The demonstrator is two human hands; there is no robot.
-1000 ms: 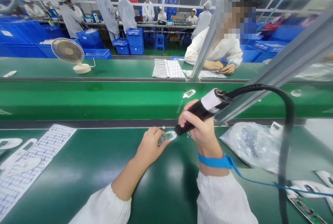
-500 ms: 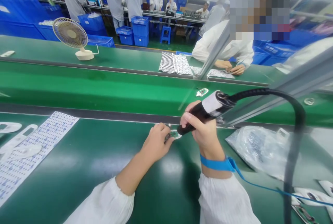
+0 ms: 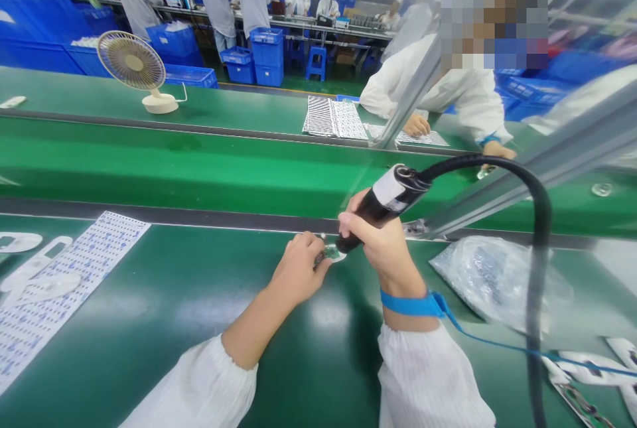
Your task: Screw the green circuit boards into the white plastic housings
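Note:
My left hand (image 3: 300,261) is closed on a small white casing with a green circuit board (image 3: 332,253), low over the green bench. Its fingers cover the casing's left side. In my right hand (image 3: 381,235) is a black electric screwdriver (image 3: 375,210) with a white label, tilted so that its nose meets the casing's right end. The bit itself is hidden. From the tool's upper end a thick black cable (image 3: 535,215) arcs to the right and down. A blue wrist strap (image 3: 411,303) circles my right wrist.
A clear plastic bag (image 3: 497,279) lies right of my right hand, with white parts (image 3: 587,368) nearer. Left are a printed sheet (image 3: 107,242) and white casings (image 3: 37,262). Beyond run a green belt (image 3: 199,169), a metal post (image 3: 418,83), a fan (image 3: 134,66) and a co-worker's hand (image 3: 497,149).
The screwdriver and my right hand have shifted slightly left and up in view; my left hand stays nearly still. Across the belt, the co-worker's hand has reached right over it, beside a small part.

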